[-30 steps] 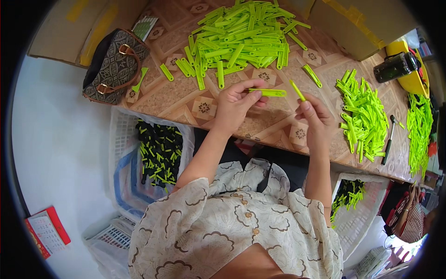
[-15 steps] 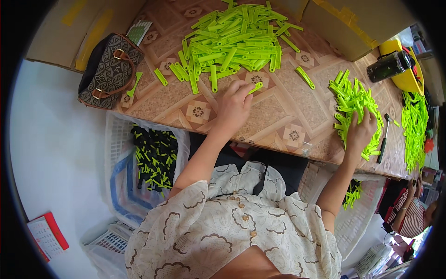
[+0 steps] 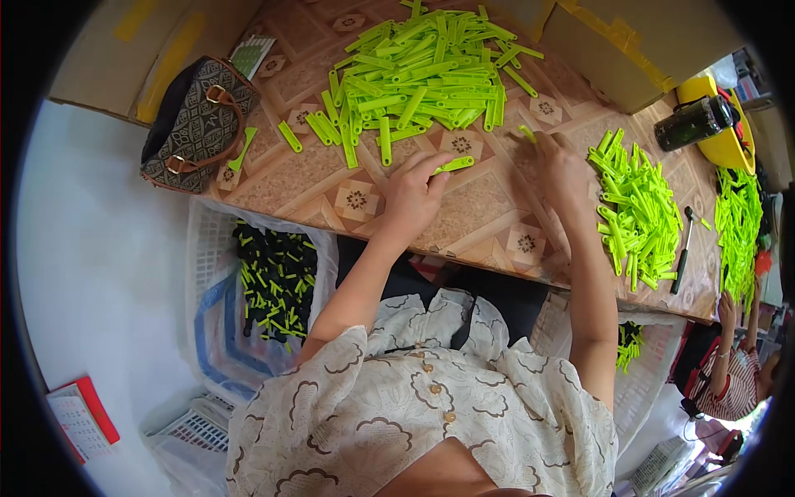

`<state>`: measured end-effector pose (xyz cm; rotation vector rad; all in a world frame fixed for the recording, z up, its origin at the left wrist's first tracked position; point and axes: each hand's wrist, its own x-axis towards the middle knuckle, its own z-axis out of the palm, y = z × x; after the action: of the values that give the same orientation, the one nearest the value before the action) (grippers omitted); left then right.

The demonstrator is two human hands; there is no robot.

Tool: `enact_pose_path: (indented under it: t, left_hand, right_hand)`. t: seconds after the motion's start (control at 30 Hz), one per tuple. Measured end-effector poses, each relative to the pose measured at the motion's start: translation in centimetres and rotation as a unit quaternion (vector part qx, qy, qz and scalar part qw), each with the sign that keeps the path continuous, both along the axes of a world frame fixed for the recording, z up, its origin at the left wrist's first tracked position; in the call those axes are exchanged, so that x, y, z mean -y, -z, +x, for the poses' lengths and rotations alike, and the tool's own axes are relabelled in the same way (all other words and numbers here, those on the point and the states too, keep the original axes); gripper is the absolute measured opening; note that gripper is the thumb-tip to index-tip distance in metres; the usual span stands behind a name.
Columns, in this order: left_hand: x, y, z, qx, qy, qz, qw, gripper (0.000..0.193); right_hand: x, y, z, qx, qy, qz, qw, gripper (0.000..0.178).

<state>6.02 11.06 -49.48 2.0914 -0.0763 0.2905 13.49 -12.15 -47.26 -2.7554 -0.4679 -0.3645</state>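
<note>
My left hand (image 3: 411, 192) is closed on a lime-green plastic strip (image 3: 455, 164), flat and narrow with a hole near its end. The strip points right, over the table's near part. To the right, my right hand (image 3: 559, 170) has its fingers curled at a second lime-green strip (image 3: 527, 132). Only that strip's tip shows, as the hand covers the rest. A large heap of such strips (image 3: 422, 70) lies beyond my left hand. A smaller pile of green pieces (image 3: 636, 207) is right of my right wrist.
A patterned handbag (image 3: 199, 124) stands at the table's left end. Cardboard boxes (image 3: 609, 54) border the back. On the right are a black-handled tool (image 3: 683, 253), a dark bottle (image 3: 694, 123) and a yellow container (image 3: 733, 145). A crate with black and green pieces (image 3: 277, 282) stands below; another person (image 3: 733, 381) works at right.
My right hand has left the smaller pile and moved left to the single strip that lay between the piles. My left hand keeps its strip almost in place.
</note>
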Motion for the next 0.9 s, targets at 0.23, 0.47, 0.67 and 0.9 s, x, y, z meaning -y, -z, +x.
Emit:
enact_pose_path:
  t: [0.23, 0.47, 0.67, 0.9]
  left_hand:
    - [0.4, 1.2, 0.5, 0.068, -0.001, -0.041, 0.997, 0.024]
    - [0.4, 0.5, 0.1, 0.063, 0.000, -0.054, 0.997, 0.024]
    - [0.2, 0.5, 0.2, 0.024, 0.004, -0.076, 0.997, 0.025]
    - [0.2, 0.7, 0.1, 0.011, 0.011, -0.128, 0.992, 0.024]
  right_hand:
    - [-1.6, 0.9, 2.8, -0.030, -0.059, 0.166, 0.984, 0.018]
    - [-5.1, 2.3, 7.7, -0.091, 0.063, 0.057, 0.992, 0.027]
    - [-3.0, 2.9, 6.3, -0.080, 0.007, 0.177, 0.981, 0.018]
    - [1.1, 1.0, 2.3, -0.111, -0.009, 0.365, 0.924, 0.011]
